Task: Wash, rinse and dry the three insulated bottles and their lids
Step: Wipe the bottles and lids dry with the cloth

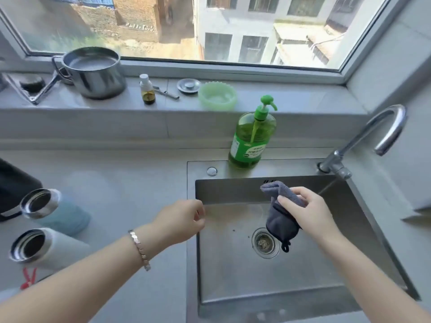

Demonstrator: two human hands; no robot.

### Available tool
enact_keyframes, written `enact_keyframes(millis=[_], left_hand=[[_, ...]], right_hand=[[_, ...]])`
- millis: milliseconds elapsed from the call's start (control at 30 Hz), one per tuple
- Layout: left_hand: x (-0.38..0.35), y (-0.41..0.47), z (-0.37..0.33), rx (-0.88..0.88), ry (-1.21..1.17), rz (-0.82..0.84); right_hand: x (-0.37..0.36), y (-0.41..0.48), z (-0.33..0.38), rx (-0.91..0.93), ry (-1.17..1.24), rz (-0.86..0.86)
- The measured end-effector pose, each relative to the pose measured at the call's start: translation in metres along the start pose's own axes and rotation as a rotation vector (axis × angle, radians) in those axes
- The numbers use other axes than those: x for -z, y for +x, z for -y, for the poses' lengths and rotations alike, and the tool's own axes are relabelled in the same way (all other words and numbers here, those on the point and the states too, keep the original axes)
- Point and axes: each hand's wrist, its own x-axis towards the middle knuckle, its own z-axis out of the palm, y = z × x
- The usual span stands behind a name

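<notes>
- A steel sink [233, 276] is set in the grey bench [130, 183]. Its round drain [265, 243] has some bits caught in it.
- A bent silver tap [382, 127] stands at the back right corner of the sink.
- A big green soap bottle [251, 138] with a pump stands on the back rim of the sink, left of the tap.
- On the window sill [291, 99] stand a metal pot [93, 73], a small bottle [147, 89] with a white cap, a round metal plug [188, 85] and a pale green bowl [218, 96].
- A black thing [14, 183] sits at the far left edge, and a red clip [29, 278] lies near the bottom left corner.
- The right hand [307, 210] is over the sink and pinches a grey cloth [279, 221] between thumb and fingers. The cloth hangs down over the drain, with a small loop at its bottom end.
- The left hand [180, 221] is over the left rim of the sink. Its fingers are loosely curled and it holds nothing that shows. A silver bracelet [140, 250] is on that wrist.
- Two bottles lie on their sides on the bench, well left of the sink and apart from both hands.
- The blue bottle [63, 212] is farther back. It has a shiny metal rim, and its mouth is open and dark inside.
- The white bottle [58, 249] lies just in front of the blue one. It also has a metal rim and an open, dark mouth.
- Both mouths point to the left.
</notes>
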Motion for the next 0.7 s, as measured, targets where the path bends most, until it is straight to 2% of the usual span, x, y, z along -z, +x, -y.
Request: enact_keyframes(millis=[200,500,567,700], left_hand=[[0.0,0.091,-0.064,0.148,0.087,0.014],[0.043,0.167,-0.089,0.239,0.134,-0.116],[0.049,0.179,-0.091,0.254,0.139,-0.129],[0.049,0.191,-0.085,0.29,0.127,-0.112]], right_hand=[[0.057,0.122,0.012,0.133,-0.048,-0.012],[0.06,0.308,0.077,0.375,0.061,-0.246],[0.051,0.34,0.07,0.399,-0.085,-0.215],[0.035,0.371,0.031,0.268,-0.797,-0.028]])
